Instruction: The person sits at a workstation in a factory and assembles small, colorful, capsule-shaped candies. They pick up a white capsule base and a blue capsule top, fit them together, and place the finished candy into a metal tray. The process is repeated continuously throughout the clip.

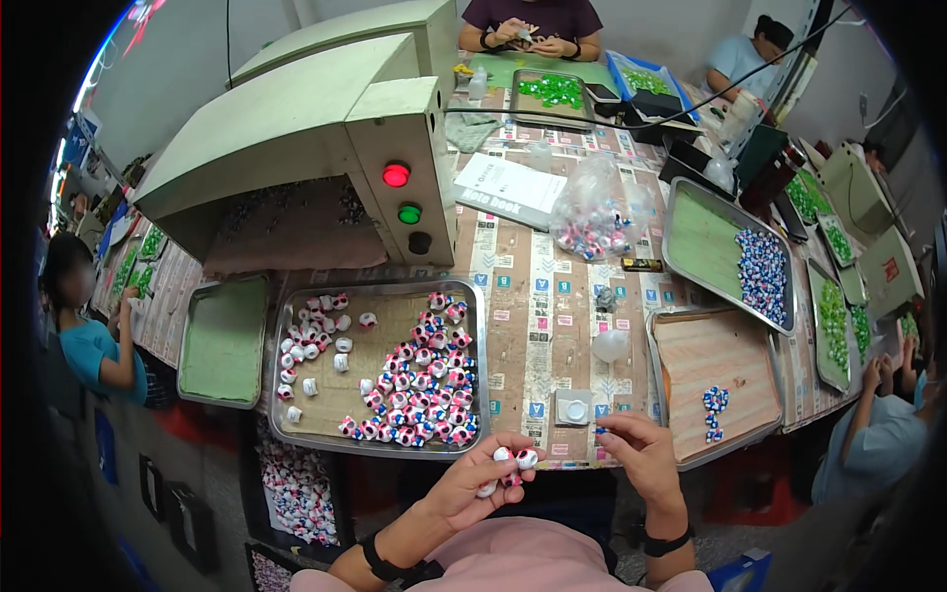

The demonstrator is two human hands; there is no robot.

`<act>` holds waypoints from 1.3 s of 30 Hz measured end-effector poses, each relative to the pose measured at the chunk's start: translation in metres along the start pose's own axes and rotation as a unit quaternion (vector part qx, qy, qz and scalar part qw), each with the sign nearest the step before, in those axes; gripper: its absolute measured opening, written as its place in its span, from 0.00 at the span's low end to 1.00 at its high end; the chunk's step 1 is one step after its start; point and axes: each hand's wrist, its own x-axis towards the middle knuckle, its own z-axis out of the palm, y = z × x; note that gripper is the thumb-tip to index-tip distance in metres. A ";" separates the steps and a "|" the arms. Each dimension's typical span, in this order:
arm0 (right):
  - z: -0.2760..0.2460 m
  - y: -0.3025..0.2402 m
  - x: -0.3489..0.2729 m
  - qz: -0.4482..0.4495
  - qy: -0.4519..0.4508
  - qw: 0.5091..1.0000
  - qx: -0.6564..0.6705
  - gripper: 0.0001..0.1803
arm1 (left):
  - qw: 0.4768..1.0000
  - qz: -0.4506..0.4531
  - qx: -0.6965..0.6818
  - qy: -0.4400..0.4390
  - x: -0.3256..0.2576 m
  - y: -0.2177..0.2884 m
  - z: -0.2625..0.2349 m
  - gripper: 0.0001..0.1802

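My left hand (472, 487) is closed round several small white-and-pink toy heads (527, 459) with black marks, held palm up near the table's front edge. To its right, the thumb and fingertips of my right hand (643, 456) pinch a tiny blue piece (601, 430), mostly covered by the fingers. Between and beyond the hands sits a small square block with a round white dish (574, 408) on top. A metal tray (482, 345) at left holds many heads, some with blue parts (439, 395) attached, others plain white (316, 321). Loose blue pieces (715, 400) lie on a brown-lined tray (671, 370) at right.
A beige machine (286, 138) with red and green lights stands behind the left tray. Beyond the hands are a bag of heads (592, 222), a notebook (508, 190) and a tray of blue pieces (705, 212). Co-workers (533, 25) sit around. A bin (296, 493) stands below left.
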 end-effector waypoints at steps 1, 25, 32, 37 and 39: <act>0.004 -0.002 0.002 -0.015 -0.005 1.000 -0.022 0.11 | 1.000 0.001 -0.013 0.000 -0.001 -0.001 0.000 0.14; 0.029 0.008 0.029 -0.187 0.044 0.920 -0.343 0.08 | 0.999 -0.005 0.054 0.006 -0.002 -0.006 -0.009 0.17; 0.040 -0.012 0.000 -0.061 -0.035 0.992 -0.106 0.10 | 0.999 0.004 0.040 0.034 0.004 -0.009 -0.011 0.16; 0.043 -0.003 -0.013 -0.021 -0.071 0.997 0.015 0.09 | 0.997 0.004 0.057 0.051 0.006 -0.010 -0.009 0.16; 0.043 -0.002 -0.014 0.009 -0.080 0.996 0.043 0.09 | 0.997 0.009 0.060 0.054 0.006 -0.010 -0.008 0.16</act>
